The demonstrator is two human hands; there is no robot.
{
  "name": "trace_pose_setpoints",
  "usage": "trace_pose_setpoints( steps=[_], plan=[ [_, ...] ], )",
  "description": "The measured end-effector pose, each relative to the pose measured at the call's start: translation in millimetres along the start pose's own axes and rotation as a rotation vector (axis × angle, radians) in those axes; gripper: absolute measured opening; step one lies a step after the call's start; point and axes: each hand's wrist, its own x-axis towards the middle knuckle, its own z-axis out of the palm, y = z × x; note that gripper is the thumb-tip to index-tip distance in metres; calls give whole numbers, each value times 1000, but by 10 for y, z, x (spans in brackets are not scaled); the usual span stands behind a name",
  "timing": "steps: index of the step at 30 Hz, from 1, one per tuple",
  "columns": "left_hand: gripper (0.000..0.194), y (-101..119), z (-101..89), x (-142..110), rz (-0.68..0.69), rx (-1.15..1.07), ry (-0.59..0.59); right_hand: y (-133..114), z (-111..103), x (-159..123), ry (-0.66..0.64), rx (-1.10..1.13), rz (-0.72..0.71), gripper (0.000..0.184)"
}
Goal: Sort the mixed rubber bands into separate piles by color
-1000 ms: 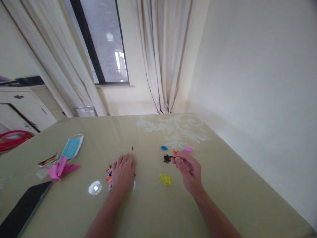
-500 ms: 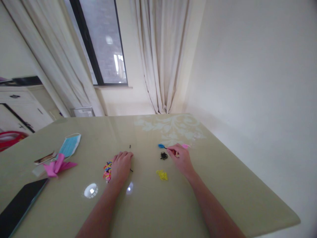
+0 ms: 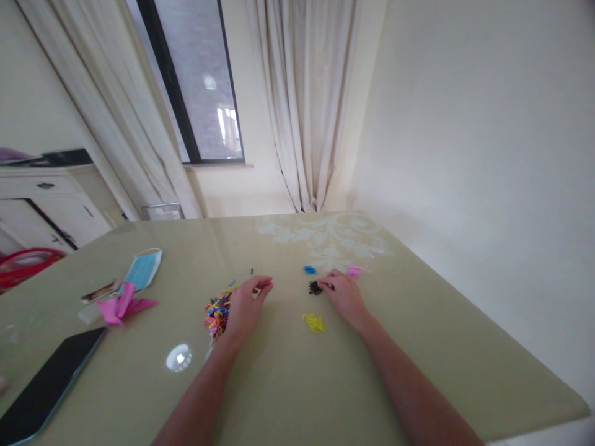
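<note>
My left hand (image 3: 246, 306) is over the right side of a mixed pile of small coloured rubber bands (image 3: 216, 316). Its thumb and fingertips are pressed together; what they hold, if anything, is too small to make out. My right hand (image 3: 344, 296) is closed in a pinch at the edge of a black pile of bands (image 3: 315, 287), with a dark bit, seemingly a black band, at its fingertips. Beyond the black pile lies a blue pile (image 3: 309, 270), and nearer me a yellow pile (image 3: 313, 322). A pink pile (image 3: 354, 271) shows just past my right hand.
A black phone (image 3: 51, 381) lies at the table's left. Behind it are a pink folded piece (image 3: 124, 305) and a blue face mask (image 3: 143, 269). One small dark band (image 3: 251, 271) lies alone beyond my left hand. A wall borders the table's right side.
My left hand has lifted from lying flat on the mixed pile, shifted right, and pinched its fingers together. My right fingertips have come from beside the blue pile down to the black one.
</note>
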Motion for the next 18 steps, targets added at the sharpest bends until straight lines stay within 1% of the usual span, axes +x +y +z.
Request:
trace_pose_setpoints(
  steps=[2, 4, 7, 10, 14, 16, 18],
  plan=[
    [19, 59, 43, -36, 23, -53, -14, -74, -2, -18, 47, 101, -20, 20],
    [20, 111, 82, -78, 71, -77, -26, -199, 7, -53, 70, 259, -61, 20],
    [20, 162, 134, -137, 157, -70, -35, -413, 36, -118, 37, 468, -105, 27],
    [18, 194, 176, -186, 256, -45, -57, -538, 60, -161, 15, 556, -88, 29],
    [18, 237, 223, -236, 330, -18, -78, -516, 61, -160, -22, 597, -38, 24],
    [18, 258, 231, -242, 343, 7, -96, -480, 47, -148, -58, 631, -8, 22],
    [22, 264, 205, -228, 333, 62, -119, -463, 14, -138, -75, 721, 23, 22]
  ],
)
